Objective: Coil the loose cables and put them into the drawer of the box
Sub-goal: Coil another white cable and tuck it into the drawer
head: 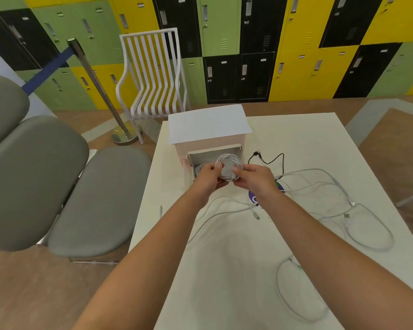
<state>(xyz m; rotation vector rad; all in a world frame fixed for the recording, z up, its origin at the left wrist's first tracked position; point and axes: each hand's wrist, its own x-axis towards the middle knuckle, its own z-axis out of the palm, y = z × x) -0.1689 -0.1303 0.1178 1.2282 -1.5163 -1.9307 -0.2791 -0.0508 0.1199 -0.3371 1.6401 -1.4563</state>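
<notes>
- room with a wall of green, yellow and black lockers (296, 48); white square table (320, 144) on a wood floor
- one white box (208, 126), its one drawer (227, 151) pulled open
- two hands: left hand (208, 176) and right hand (254, 178) both pinch one coiled white cable (229, 166) over the drawer
- several loose white cables (358, 222) and one black cable (272, 160) lie on the table to the right
- one white slatted chair (153, 72), grey padded seats (34, 182) on the left

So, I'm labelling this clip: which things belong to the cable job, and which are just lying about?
Job: coiled white cable held by left hand and right hand; open drawer; box; loose white cables; black cable.
Lying about: round sticker; white chair.
</notes>
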